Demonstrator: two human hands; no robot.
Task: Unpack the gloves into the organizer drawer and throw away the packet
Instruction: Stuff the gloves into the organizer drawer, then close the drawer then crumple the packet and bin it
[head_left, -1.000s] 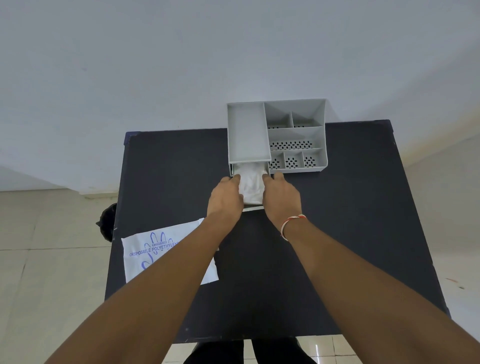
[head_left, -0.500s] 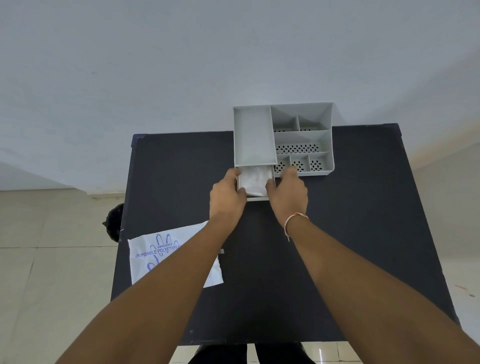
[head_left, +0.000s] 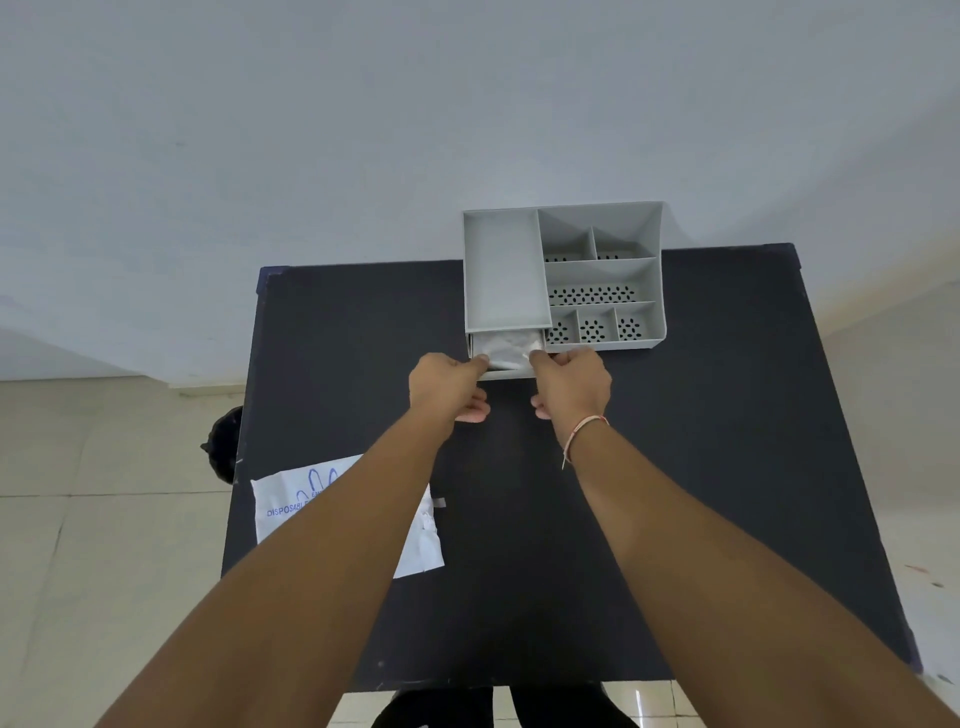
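A grey organizer (head_left: 602, 270) stands at the far edge of the black table (head_left: 675, 467). Its drawer (head_left: 506, 373) sticks out a little at the front left, with white gloves (head_left: 506, 347) lying inside. My left hand (head_left: 447, 387) pinches the drawer's front left corner. My right hand (head_left: 571, 387) pinches its front right corner. The empty white packet (head_left: 283, 506) with blue print lies flat near the table's left edge, partly hidden under my left forearm.
A black bin (head_left: 224, 447) stands on the tiled floor just beyond the table's left edge. The organizer's right side has several open compartments with perforated bottoms. A pale wall rises behind the table.
The drawer has slid further into the organizer, so less of the gloves shows. Both hands moved forward with it.
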